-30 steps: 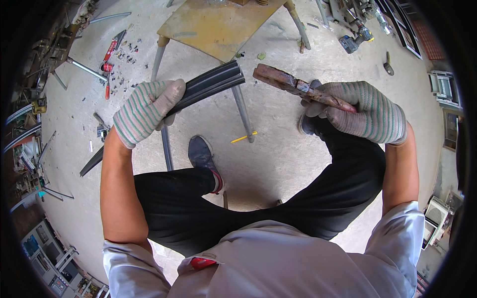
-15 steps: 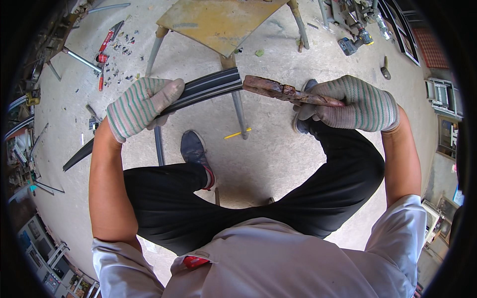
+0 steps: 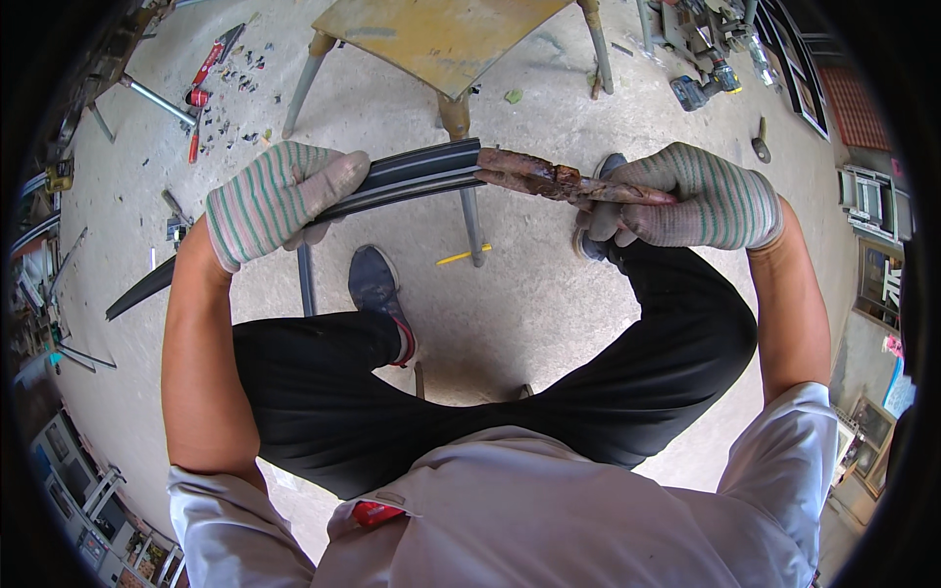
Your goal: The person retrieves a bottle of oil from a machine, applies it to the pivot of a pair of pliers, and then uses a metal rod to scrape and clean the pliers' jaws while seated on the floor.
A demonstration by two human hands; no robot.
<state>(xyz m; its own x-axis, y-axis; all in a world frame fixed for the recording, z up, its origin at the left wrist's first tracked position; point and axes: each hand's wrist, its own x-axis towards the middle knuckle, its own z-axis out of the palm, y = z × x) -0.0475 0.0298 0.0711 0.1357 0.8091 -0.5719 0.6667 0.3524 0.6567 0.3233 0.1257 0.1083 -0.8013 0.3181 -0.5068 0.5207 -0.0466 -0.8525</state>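
My left hand, in a striped knit glove, is closed around a long black grooved profile strip. The strip slants down to the left behind my forearm. My right hand, gloved the same way, grips a rusty brown tool shaped like pliers by its thin end. Its thick head meets the right end of the strip, in front of my chest; whether it bites on the strip or only touches it, I cannot tell.
Ahead stands a yellowish-topped stool on metal legs. A yellow pencil-like stick lies on the floor between my feet. Red-handled tools and dark scraps lie at the far left, a cordless drill at the far right.
The tool's head and the strip's end now meet, where a thin gap stood before. Both hands have shifted slightly up and left in view, along with a small shift of the whole view.
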